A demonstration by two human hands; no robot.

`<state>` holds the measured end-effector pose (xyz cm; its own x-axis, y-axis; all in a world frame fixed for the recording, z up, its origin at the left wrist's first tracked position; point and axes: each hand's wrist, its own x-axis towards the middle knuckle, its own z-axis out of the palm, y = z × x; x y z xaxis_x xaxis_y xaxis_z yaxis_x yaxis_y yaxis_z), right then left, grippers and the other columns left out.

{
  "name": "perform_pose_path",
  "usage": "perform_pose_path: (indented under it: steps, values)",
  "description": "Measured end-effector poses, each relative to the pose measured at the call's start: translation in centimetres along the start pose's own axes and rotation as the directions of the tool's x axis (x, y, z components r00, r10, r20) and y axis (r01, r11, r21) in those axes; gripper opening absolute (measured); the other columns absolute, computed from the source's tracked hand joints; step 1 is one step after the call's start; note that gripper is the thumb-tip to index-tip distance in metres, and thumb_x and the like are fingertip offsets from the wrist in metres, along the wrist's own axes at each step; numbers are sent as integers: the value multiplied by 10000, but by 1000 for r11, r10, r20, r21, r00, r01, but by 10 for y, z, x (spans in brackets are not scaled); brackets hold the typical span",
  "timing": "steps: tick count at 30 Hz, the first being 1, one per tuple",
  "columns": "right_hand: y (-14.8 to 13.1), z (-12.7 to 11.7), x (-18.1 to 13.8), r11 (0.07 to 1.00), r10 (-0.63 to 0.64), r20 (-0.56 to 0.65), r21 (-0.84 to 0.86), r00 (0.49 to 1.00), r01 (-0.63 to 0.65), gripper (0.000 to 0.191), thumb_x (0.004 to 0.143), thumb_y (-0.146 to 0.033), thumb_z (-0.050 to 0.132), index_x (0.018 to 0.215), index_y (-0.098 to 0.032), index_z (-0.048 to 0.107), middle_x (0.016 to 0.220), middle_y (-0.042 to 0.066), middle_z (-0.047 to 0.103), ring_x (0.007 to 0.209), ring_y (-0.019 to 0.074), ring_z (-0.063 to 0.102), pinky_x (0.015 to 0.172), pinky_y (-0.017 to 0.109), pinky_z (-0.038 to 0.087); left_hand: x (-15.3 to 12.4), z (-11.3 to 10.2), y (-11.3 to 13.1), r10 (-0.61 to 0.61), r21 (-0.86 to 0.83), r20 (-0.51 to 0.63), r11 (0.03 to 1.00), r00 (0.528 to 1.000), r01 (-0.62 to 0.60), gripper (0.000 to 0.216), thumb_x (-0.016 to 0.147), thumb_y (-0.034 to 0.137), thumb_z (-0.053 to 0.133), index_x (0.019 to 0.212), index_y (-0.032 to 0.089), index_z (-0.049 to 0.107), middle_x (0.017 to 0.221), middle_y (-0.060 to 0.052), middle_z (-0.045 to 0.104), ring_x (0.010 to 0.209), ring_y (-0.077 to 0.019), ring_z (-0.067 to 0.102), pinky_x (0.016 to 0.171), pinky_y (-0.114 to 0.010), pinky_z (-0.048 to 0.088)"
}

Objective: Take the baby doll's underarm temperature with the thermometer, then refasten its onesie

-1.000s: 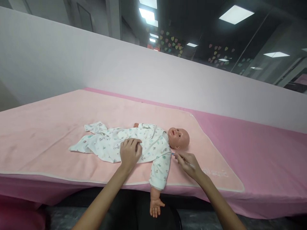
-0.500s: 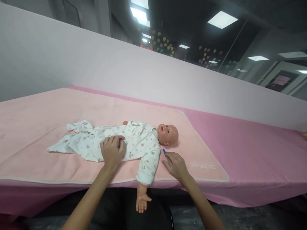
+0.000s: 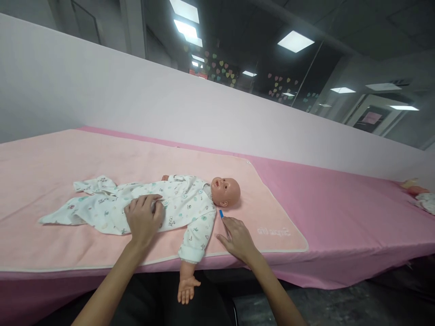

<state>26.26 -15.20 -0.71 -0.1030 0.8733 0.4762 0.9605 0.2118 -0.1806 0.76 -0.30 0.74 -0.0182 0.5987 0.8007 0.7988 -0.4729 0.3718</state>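
A baby doll (image 3: 226, 192) lies on its back in white patterned clothes (image 3: 185, 198), its head to the right. Its near arm hangs over the table's front edge, with the doll's hand (image 3: 186, 289) in the air. My left hand (image 3: 144, 219) rests on the clothes over the doll's lower body, fingers loosely bent and thumb apart from them. Beside the doll's neck and shoulder, my right hand (image 3: 236, 237) grips a thin, pale stick with a blue end (image 3: 221, 214). The blue end points toward the doll's head; most of the stick is hidden by my fingers.
A peach mat (image 3: 136, 156) with a pale edge lies under the doll on a pink tablecloth (image 3: 340, 213). Behind rises a white partition (image 3: 170, 108), with dark glass above. At the far right, part of another doll-like figure (image 3: 416, 191) shows.
The view has swung slightly right, so the doll and both hands appear farther left. Each hand keeps its place by the doll, and the right one still holds the blue-ended stick.
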Motion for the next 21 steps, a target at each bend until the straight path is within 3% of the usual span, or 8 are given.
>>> perform_pose_path:
  steps: [4, 9, 14, 18, 21]
  values:
    - [-1, 1, 0, 1000, 3, 6, -16, 1000, -2, 442, 829, -434, 503, 1176, -161, 498, 1090, 131, 597, 1002, 262, 547, 846, 419, 451, 3, 2, 15, 122, -48, -58, 991, 991, -125, 166, 773, 204, 492, 882, 200, 618, 898, -77, 625, 891, -250, 507, 840, -403, 277]
    - [-8, -3, 11, 997, 62, -41, -34, 997, -63, 351, 862, -379, 458, 1097, -132, 542, 999, 139, 618, 960, 262, 555, 815, 406, 461, 15, 12, 66, 375, -128, 113, 924, 920, -361, 207, 800, 213, 469, 957, 217, 604, 991, -67, 619, 922, -240, 513, 864, -390, 283]
    - [-37, 0, 60, 989, 70, -257, 143, 964, -33, 242, 887, -248, 394, 1034, -167, 568, 951, 92, 635, 913, 211, 565, 841, 351, 444, 22, 36, 96, 321, -65, 172, 947, 931, -314, 205, 826, 241, 445, 953, 183, 595, 1105, -110, 570, 1005, -270, 481, 890, -414, 283]
    - [-58, 24, 112, 956, 108, -368, 292, 923, 5, 268, 859, -136, 349, 995, -173, 577, 939, 64, 631, 898, 167, 554, 835, 291, 446, 18, 47, 87, 281, -51, 176, 960, 943, -277, 152, 811, 211, 467, 894, 178, 591, 1083, -117, 576, 996, -279, 475, 867, -415, 300]
    - [-63, 44, 133, 925, 181, -473, 380, 862, 14, 305, 809, -70, 333, 930, -171, 594, 910, 55, 632, 863, 154, 548, 808, 278, 458, 16, 47, 80, 274, -65, 157, 962, 949, -267, 135, 825, 205, 461, 888, 171, 575, 1047, -109, 588, 972, -267, 482, 842, -400, 317]
